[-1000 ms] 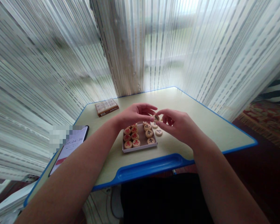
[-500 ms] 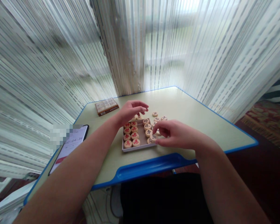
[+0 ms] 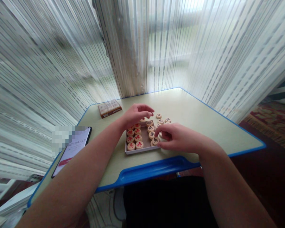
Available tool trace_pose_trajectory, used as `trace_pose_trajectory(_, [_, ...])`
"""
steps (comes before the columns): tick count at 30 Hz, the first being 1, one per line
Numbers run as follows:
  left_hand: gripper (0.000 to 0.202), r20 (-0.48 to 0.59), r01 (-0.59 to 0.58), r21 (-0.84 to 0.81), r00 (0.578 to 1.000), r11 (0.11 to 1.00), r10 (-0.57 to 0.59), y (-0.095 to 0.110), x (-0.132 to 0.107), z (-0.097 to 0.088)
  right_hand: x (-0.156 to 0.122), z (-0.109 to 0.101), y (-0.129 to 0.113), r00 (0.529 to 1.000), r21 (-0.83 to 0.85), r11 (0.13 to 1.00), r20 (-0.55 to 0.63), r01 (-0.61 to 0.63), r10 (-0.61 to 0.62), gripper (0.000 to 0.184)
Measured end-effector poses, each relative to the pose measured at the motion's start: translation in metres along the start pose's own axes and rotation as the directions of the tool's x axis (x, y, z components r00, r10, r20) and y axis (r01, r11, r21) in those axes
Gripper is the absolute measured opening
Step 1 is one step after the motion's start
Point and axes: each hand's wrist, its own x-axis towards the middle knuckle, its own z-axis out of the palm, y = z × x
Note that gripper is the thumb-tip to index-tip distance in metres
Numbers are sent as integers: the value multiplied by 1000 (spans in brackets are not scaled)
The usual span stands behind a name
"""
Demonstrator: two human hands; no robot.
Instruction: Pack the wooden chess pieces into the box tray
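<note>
A shallow white box (image 3: 146, 149) on the table holds round wooden Chinese chess pieces, red-marked ones (image 3: 138, 138) in two columns on its left and black-marked ones in a column on its right. At the box's near right corner my right hand (image 3: 173, 136) pinches a black-marked chess piece (image 3: 155, 140) between thumb and forefinger, over another piece. My left hand (image 3: 140, 113) hovers above the far edge of the box, fingers apart and holding nothing. It partly hides a few pieces beyond the box. More loose black-marked pieces (image 3: 167, 120) lie right of the box, some behind my right hand.
A flat brown printed box (image 3: 109, 108) lies at the table's back left. A phone (image 3: 72, 152) showing a timer rests along the left edge, partly behind my left forearm. The table (image 3: 204, 126) has a blue rim and a blue front tray (image 3: 154, 168). Striped curtains (image 3: 128, 47) hang behind.
The pinched piece has moved slightly left and down at the box's near right corner, covering more of the piece below. My left hand has shifted a little to the right, still open.
</note>
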Motion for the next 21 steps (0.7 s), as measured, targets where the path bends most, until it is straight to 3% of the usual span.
trace_pose_trajectory(7, [25, 15, 15, 74, 1000, 997, -16, -3, 0, 0, -1, -1, -2, 1000, -4, 1000, 11, -12, 12, 21])
trace_pose_trajectory(11, [25, 97, -14, 269, 995, 963, -12, -3, -2, 0, -2, -1, -3, 1000, 6, 1000, 2, 1, -1, 20])
trace_pose_trajectory(15, [30, 180, -126, 441, 982, 888, 50, 0, -4, 0, -1, 0, -2, 1000, 11, 1000, 0, 12, -12, 20])
trace_pose_trajectory(18, [34, 228, -183, 494, 971, 850, 76, 1, -4, -1, 0, 1, -1, 1000, -4, 1000, -13, 11, -11, 19])
trace_pose_trajectory(21, [39, 247, -147, 486, 969, 861, 25, 2, -5, -1, 0, 2, 0, 1000, -8, 1000, -22, 7, -7, 19])
